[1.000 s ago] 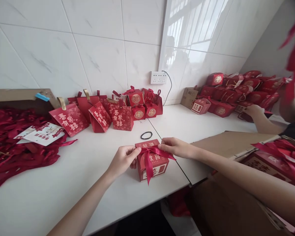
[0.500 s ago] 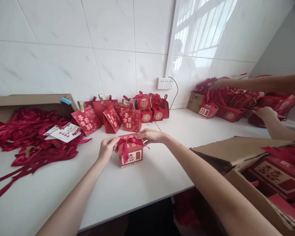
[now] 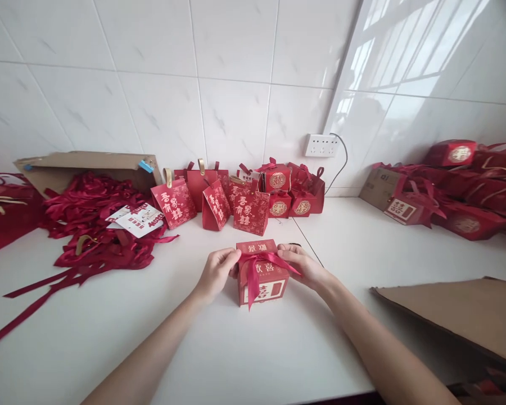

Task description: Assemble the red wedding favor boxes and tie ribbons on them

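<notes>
A red gift box [image 3: 274, 275] with a white double-happiness panel stands upright on the white table [image 3: 219, 349]. Across its top lies a dark pink ribbon [image 3: 253, 275], knotted, with one end hanging down the front. My left hand [image 3: 216, 270] is at the box's left top edge, thumb and forefinger closed on the ribbon. At the right top edge, my right hand [image 3: 302, 264] pinches the ribbon's other side. The fingertips behind the box are partly hidden.
A heap of red ribbons [image 3: 96, 214] with white cards [image 3: 141, 219] spills from a cardboard box [image 3: 109, 160] at left. Finished-looking red boxes [image 3: 251, 212] line the wall below a socket [image 3: 321, 145]. More red boxes [image 3: 468, 225] are piled right, above a cardboard flap [image 3: 455, 315].
The view has swung left, so the table's things appear further right. The other person's arms are out of view. Both my hands still hold the ribbon at the box.
</notes>
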A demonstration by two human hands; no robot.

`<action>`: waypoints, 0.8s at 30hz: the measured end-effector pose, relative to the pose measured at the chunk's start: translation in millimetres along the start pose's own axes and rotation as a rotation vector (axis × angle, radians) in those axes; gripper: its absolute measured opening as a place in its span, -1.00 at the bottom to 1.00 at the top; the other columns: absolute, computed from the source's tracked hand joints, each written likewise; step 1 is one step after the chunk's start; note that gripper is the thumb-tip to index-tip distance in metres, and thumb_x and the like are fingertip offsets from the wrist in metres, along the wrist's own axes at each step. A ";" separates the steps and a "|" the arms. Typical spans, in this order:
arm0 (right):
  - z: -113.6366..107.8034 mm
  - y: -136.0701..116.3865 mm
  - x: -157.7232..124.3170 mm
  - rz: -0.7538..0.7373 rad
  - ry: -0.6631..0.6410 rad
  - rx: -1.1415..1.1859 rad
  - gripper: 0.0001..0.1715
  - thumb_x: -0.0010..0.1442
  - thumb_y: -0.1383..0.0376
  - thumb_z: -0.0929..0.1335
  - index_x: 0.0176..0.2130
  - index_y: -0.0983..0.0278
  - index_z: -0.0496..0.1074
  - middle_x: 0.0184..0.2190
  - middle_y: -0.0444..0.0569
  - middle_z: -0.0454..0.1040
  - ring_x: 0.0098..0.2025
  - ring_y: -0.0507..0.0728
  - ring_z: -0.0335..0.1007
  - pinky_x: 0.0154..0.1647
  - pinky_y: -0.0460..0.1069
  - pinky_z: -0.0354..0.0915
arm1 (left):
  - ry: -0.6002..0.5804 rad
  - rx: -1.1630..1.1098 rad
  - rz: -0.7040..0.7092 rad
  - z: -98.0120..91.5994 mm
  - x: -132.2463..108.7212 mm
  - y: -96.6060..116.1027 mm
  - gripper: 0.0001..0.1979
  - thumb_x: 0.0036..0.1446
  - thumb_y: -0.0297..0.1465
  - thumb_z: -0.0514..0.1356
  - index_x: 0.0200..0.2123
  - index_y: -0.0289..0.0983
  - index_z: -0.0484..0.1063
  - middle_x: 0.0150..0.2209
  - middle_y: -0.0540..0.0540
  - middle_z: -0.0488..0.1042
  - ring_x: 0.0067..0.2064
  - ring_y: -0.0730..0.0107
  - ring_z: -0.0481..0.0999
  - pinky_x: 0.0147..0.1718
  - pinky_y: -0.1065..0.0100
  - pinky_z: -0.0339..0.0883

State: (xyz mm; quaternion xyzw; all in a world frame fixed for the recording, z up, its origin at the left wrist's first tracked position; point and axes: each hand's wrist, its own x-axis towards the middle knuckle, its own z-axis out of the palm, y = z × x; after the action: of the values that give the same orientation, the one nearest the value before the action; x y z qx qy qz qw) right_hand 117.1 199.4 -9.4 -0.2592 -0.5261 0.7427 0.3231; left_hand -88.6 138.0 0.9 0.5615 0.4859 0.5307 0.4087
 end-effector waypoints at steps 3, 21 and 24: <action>2.9 -2.1 -3.0 -0.006 0.013 0.006 -0.50 -0.06 0.09 0.47 -0.58 0.28 0.13 -0.65 -0.23 0.20 -0.60 -0.07 0.06 -0.52 -0.13 -0.03 | -0.001 -0.003 -0.010 -0.5 0.9 -2.5 -0.61 0.06 -0.22 0.07 -0.71 -0.25 0.07 -0.71 0.08 0.11 -0.64 0.57 0.11 -0.62 0.46 0.05; 2.1 -20.3 -19.2 0.002 -0.062 -0.442 -0.45 0.10 -0.05 0.33 -0.60 0.31 0.20 -0.64 -0.19 0.18 -0.56 -0.06 0.03 -0.50 -0.09 -0.02 | 0.167 0.263 0.130 1.3 -7.6 8.4 -0.69 0.05 -0.18 0.08 -0.58 -0.24 0.14 -0.59 0.04 0.20 -0.49 0.45 0.26 -0.45 0.40 0.18; 3.0 -34.1 -29.0 0.056 -0.065 -0.504 -0.44 0.07 -0.02 0.36 -0.63 0.29 0.13 -0.71 -0.26 0.07 -0.65 -0.11 -0.07 -0.61 -0.11 -0.12 | 0.195 0.372 0.318 2.6 -8.5 10.4 -0.72 0.03 -0.22 0.12 -0.21 -0.24 0.30 -0.15 -0.12 0.39 -0.05 0.23 0.36 -0.03 0.25 0.21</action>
State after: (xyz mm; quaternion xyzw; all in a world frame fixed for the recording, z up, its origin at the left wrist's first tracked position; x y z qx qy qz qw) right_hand 141.1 183.8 25.2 -0.3221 -0.6971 0.6049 0.2105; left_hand -84.5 127.8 9.1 0.6425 0.5178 0.5413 0.1614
